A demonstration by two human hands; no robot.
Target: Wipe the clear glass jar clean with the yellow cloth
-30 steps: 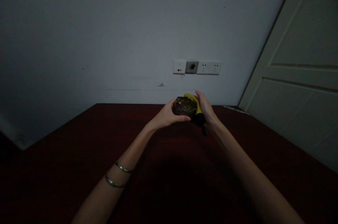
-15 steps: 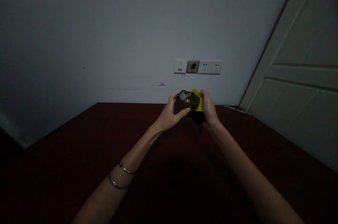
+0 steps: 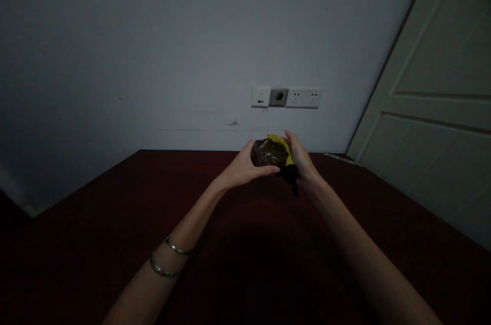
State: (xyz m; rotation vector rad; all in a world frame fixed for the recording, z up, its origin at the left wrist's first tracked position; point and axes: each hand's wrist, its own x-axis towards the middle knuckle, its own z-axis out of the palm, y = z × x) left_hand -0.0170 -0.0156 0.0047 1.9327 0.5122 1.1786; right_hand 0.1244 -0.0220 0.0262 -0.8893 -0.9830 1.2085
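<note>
My left hand [image 3: 242, 165] is closed round a dark amber, see-through glass vessel [image 3: 270, 152] with a faceted, shiny surface. The thumb lies along its near side, and the fingers are mostly hidden behind it. Against the right side of the glass, my right hand [image 3: 301, 157] grips a yellow cloth [image 3: 290, 154] with a black part [image 3: 290, 174] hanging below. Whether this cloth is a rag or a glove I cannot tell. Both hands are held up above the far part of a dark red table.
The dark red table [image 3: 184, 202] reaches to a pale wall [image 3: 184, 49]. Sockets and switch plates [image 3: 304, 98] sit on the wall just beyond my hands. A white panelled door [image 3: 429, 95] stands at the right. A thin strip [image 3: 342, 159] lies along the table's far right edge.
The glass has turned and shifted slightly left and down, with my left hand following. The yellow cloth now reaches further left over the top of the glass.
</note>
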